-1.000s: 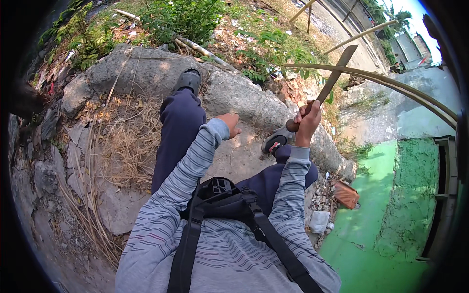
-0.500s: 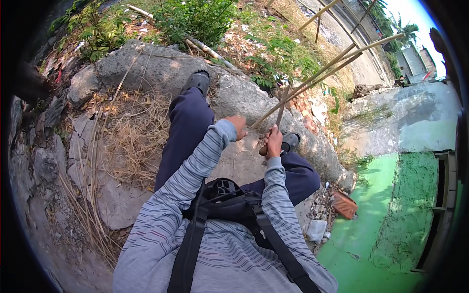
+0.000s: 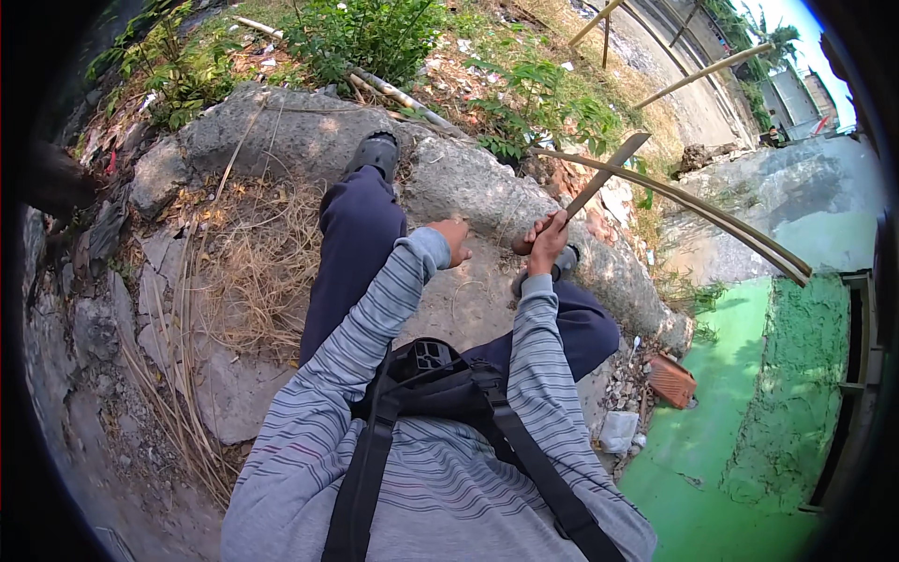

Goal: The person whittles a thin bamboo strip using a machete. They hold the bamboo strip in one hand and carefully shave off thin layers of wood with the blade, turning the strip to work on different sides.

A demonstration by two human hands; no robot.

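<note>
A machete [image 3: 609, 173] with a dark blade slants up and to the right, my right hand [image 3: 548, 242] closed round its brown handle. Loosely bent and holding nothing visible, my left hand [image 3: 451, 242] hovers over the ground between my legs, its fingers partly hidden. Two long split bamboo strips [image 3: 688, 199] stretch to the right beyond the blade, touched by neither hand. They seem to be off the ground, crossing behind the blade in this view. Dry fibres and shavings [image 3: 267, 267] lie in a heap left of my left leg.
A rough concrete ledge [image 3: 290, 136] curves past my feet. Long thin strips [image 3: 178, 365] lie at the left. Bamboo poles [image 3: 702, 75] stand beyond the shrubs [image 3: 370, 37]. At the right are a green wall [image 3: 721, 375], an orange brick-like block [image 3: 671, 380] and a white plastic bag [image 3: 618, 431].
The bamboo strips have swung away to the right, their near end leaving the ground by my hands. My right hand has shifted right and up, tilting the machete rightward. The left hand barely moved.
</note>
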